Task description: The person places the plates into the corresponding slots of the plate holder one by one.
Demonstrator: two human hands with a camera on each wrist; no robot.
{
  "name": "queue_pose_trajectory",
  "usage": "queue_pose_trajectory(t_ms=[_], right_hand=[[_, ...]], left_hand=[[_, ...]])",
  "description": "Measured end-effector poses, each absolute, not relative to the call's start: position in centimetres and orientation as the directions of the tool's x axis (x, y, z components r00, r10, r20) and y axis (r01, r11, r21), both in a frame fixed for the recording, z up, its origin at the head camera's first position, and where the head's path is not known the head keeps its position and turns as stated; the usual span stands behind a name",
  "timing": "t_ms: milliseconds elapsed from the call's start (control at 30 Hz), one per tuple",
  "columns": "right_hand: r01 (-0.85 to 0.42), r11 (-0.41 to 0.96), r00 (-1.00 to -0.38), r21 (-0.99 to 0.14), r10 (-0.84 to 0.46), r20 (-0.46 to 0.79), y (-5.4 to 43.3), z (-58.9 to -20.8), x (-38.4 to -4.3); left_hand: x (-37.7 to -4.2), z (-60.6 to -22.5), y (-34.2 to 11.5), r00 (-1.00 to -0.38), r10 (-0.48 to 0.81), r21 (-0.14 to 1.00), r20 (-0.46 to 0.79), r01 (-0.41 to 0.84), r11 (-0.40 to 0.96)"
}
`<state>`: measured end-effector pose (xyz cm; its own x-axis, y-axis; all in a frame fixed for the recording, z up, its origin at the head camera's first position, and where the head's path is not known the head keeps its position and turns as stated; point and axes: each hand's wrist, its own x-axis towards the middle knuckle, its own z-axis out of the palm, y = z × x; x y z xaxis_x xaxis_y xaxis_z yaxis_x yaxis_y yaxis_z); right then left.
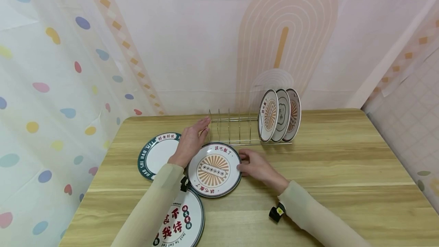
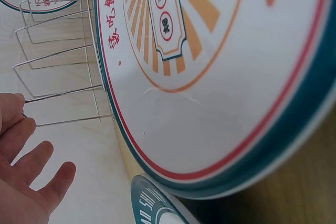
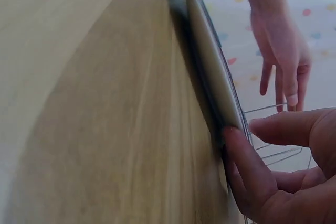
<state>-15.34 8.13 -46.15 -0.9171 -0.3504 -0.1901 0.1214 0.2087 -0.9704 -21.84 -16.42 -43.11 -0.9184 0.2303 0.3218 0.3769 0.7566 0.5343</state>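
At the left end of a wire dish rack (image 1: 236,140), my left hand (image 1: 190,142) pinches the end wire between thumb and forefinger; its other fingers spread loosely in the left wrist view. A white plate with an orange sunburst and dark rim (image 1: 212,170) lies in front of the rack. My right hand (image 1: 256,166) grips this plate's right edge, thumb above and fingers beneath, as the right wrist view shows. The plate's near-left rim overlaps a lower plate with red characters (image 1: 176,222). Three plates (image 1: 268,116) stand upright in the rack's right slots.
A teal-rimmed plate (image 1: 159,159) lies to the left, partly hidden by my left hand and sleeve. The lower plate is partly covered by my left forearm. Wooden tabletop (image 1: 343,163) extends to the right, and a patterned cloth (image 1: 192,48) hangs behind the rack.
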Motion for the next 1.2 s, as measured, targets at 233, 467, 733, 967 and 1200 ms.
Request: queue_pose_trajectory(t_ms=[233,467,733,967,1200], right_hand=[[0.062,0.288,-0.912,-0.956,-0.373,-0.171,8.1,-46.2,-15.8],[0.155,0.209,-0.888,-0.966,-0.398,-0.229,8.7,-46.2,-15.9],[0.233,0.195,-0.885,-0.953,-0.363,-0.290,9.6,-45.9,-15.5],[0.222,0.173,-0.887,-0.960,-0.373,-0.272,10.3,-45.6,-15.1],[0.252,0.114,-0.876,-0.961,-0.394,-0.277,11.2,-45.0,-14.4]], left_hand=[[-21.8,-43.1,-16.4,-0.919,0.225,0.542,0.322,0.374,0.753],[-21.8,-43.2,-16.3,-0.915,0.229,0.539,0.333,0.383,0.750],[-21.8,-43.0,-16.4,-0.916,0.224,0.532,0.334,0.379,0.757],[-21.8,-43.0,-16.4,-0.920,0.220,0.532,0.324,0.370,0.761],[-21.9,-43.2,-16.5,-0.913,0.232,0.531,0.334,0.386,0.754]])
